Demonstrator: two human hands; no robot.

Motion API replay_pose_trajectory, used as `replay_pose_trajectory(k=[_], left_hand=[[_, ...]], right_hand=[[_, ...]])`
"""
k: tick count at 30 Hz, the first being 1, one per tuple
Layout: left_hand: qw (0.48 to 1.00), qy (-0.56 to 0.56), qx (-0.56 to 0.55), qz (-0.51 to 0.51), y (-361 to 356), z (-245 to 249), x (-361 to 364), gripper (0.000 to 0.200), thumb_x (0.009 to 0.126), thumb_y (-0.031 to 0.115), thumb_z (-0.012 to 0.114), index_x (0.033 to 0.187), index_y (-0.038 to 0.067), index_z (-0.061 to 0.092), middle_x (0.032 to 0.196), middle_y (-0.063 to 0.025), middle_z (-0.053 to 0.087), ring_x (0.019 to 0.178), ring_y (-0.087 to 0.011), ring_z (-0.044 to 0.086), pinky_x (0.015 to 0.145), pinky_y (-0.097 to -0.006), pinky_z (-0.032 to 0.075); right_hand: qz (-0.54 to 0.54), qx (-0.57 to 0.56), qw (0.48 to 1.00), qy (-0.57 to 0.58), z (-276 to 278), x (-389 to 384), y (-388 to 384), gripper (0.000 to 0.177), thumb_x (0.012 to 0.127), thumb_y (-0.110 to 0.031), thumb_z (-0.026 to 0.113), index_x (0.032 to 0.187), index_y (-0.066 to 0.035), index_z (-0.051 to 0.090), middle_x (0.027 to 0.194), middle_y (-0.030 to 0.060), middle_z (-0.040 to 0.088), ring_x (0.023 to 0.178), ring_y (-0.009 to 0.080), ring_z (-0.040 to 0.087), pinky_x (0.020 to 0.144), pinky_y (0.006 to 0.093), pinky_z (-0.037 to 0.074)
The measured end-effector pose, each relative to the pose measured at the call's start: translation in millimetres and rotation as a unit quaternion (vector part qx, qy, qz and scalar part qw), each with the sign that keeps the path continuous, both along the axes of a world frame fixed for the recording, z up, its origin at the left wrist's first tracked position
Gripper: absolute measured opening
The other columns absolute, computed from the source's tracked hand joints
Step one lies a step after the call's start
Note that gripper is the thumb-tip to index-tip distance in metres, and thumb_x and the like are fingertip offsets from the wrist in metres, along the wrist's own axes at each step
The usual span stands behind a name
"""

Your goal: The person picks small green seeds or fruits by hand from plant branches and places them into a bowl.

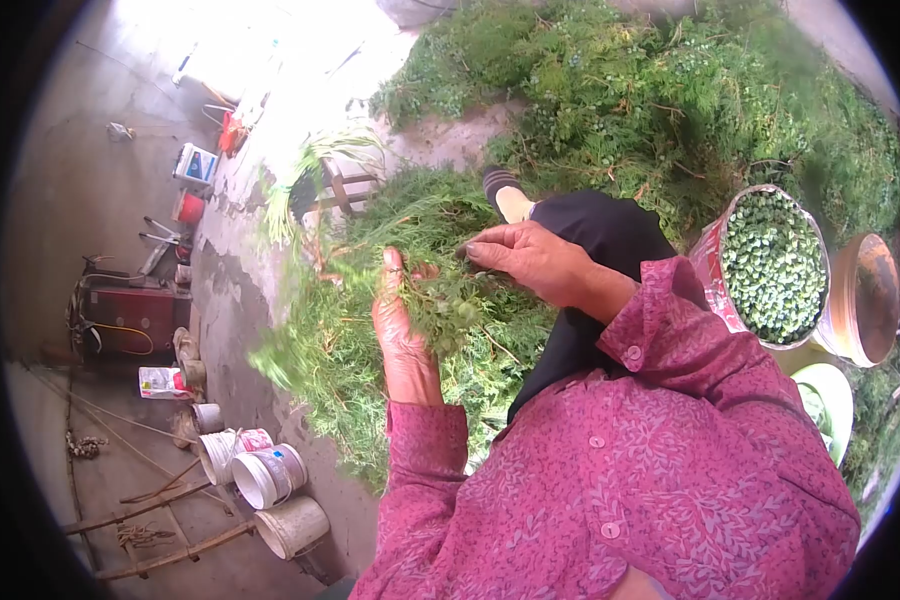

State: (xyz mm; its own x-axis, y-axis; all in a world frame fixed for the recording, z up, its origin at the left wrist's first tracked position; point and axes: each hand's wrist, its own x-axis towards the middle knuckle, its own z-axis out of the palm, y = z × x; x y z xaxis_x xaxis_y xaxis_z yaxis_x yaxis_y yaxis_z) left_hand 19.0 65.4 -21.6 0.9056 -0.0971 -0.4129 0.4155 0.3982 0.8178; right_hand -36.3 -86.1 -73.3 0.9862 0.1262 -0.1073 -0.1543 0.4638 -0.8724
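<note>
My left hand (402,325) is closed around a leafy evergreen sprig (448,312), thumb pointing up, with its feathery green tips spreading out to both sides. Close by on the right, my right hand (540,262) has thumb and fingers drawn together in a pinch beside the sprig. Whatever sits between those fingertips is too small to make out. Under both hands lies a heap of cut evergreen branches (345,385). To my right a bucket (708,262) is filled nearly to the rim with small green cones or berries (775,265).
A large pile of evergreen branches (650,100) covers the floor ahead and right. Beside the full bucket are a tan bucket (863,300) and a pale green basin (832,400). At left stand white buckets (270,475), a wooden ladder (175,535) and a dark red machine (130,318). A small stool (342,190) stands ahead.
</note>
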Motion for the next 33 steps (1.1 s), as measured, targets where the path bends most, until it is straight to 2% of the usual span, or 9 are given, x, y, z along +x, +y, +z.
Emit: replay_pose_trajectory(k=[2,8,10,12,16,18,19,24,33], left_hand=[[1.0,0.01,-0.006,-0.011,-0.4,3.3,-3.6,0.039,0.075,0.035,0.067,0.094,0.004,0.052,0.077,-0.008,0.055,0.065,-0.0195,0.054,0.058,-0.0345,0.049],[0.997,0.038,-0.036,-0.059,2.0,-5.8,5.7,0.033,0.08,0.036,0.061,0.089,0.005,0.053,0.079,-0.01,0.059,0.061,-0.0172,0.056,0.052,-0.0274,0.047],[0.993,0.055,-0.064,-0.083,17.6,-25.4,21.4,0.039,0.079,0.03,0.064,0.103,0.002,0.051,0.089,-0.0114,0.057,0.079,-0.0248,0.06,0.065,-0.0366,0.053],[0.997,0.024,-0.054,-0.052,23.5,-41.0,26.5,0.03,0.08,0.03,0.063,0.096,0.006,0.052,0.082,-0.0077,0.057,0.069,-0.0196,0.059,0.057,-0.0329,0.052],[0.994,0.06,-0.09,-0.016,20.1,-44.8,23.3,0.023,0.08,0.031,0.062,0.079,0.013,0.048,0.06,0.0029,0.048,0.048,-0.0086,0.044,0.041,-0.0222,0.035],[0.995,0.032,-0.086,-0.029,15.3,-45.5,17.4,0.023,0.08,0.031,0.063,0.08,0.013,0.048,0.059,0.0024,0.047,0.047,-0.0087,0.043,0.041,-0.0216,0.033],[0.996,0.034,-0.076,-0.014,9.0,-44.6,14.1,0.025,0.078,0.032,0.064,0.084,0.013,0.049,0.061,0.0017,0.048,0.048,-0.0091,0.044,0.042,-0.022,0.035],[0.998,0.03,-0.053,-0.001,-11.6,-35.5,-0.1,0.027,0.078,0.03,0.064,0.088,0.01,0.05,0.065,-0.0003,0.051,0.053,-0.0114,0.048,0.046,-0.0238,0.04],[0.995,0.007,-0.093,-0.041,-13.1,-40.8,-7.3,0.023,0.079,0.025,0.063,0.087,0.007,0.051,0.075,-0.0042,0.054,0.067,-0.0169,0.054,0.061,-0.0306,0.048]], right_hand=[[-0.064,-0.076,0.992,-0.073,5.6,-3.1,-2.7,0.034,0.085,-0.029,0.056,0.103,-0.001,0.057,0.093,0.0035,0.06,0.083,0.0085,0.054,0.072,0.0227,0.044],[-0.125,-0.059,0.986,-0.09,21.0,-11.2,-0.1,0.028,0.08,-0.019,0.062,0.1,0.0,0.058,0.089,0.0037,0.061,0.082,0.0077,0.054,0.073,0.0216,0.044],[-0.149,-0.059,0.982,-0.103,23.5,-12.7,-1.4,0.024,0.079,-0.016,0.062,0.097,0.0,0.058,0.086,0.0035,0.061,0.079,0.0073,0.055,0.071,0.0216,0.045],[-0.171,-0.06,0.977,-0.115,24.7,-14.4,-4.0,0.021,0.078,-0.014,0.063,0.093,0.001,0.059,0.083,0.0034,0.061,0.077,0.007,0.055,0.069,0.0215,0.046],[-0.022,-0.122,0.989,-0.074,19.4,-16.3,1.5,0.02,0.075,-0.017,0.065,0.083,0.002,0.061,0.072,0.0066,0.061,0.067,0.0109,0.058,0.06,0.0248,0.047],[-0.115,-0.315,0.929,-0.157,8.5,-14.4,13.3,0.033,0.071,-0.027,0.068,0.084,0.003,0.06,0.073,0.012,0.061,0.067,0.0181,0.06,0.06,0.0289,0.047],[-0.117,-0.298,0.939,-0.123,7.6,-14.5,15.2,0.043,0.07,-0.028,0.072,0.094,0.004,0.056,0.075,0.0109,0.06,0.07,0.013,0.056,0.062,0.028,0.046],[-0.16,-0.306,0.937,-0.057,12.9,-10.9,13.1,0.048,0.069,-0.029,0.072,0.095,0.006,0.055,0.081,0.0146,0.062,0.076,0.0177,0.06,0.066,0.0291,0.047],[-0.216,-0.361,0.887,-0.188,12.5,-12.9,12.5,0.035,0.068,-0.018,0.072,0.092,0.001,0.056,0.073,0.0108,0.059,0.065,0.0114,0.057,0.057,0.0261,0.046]])
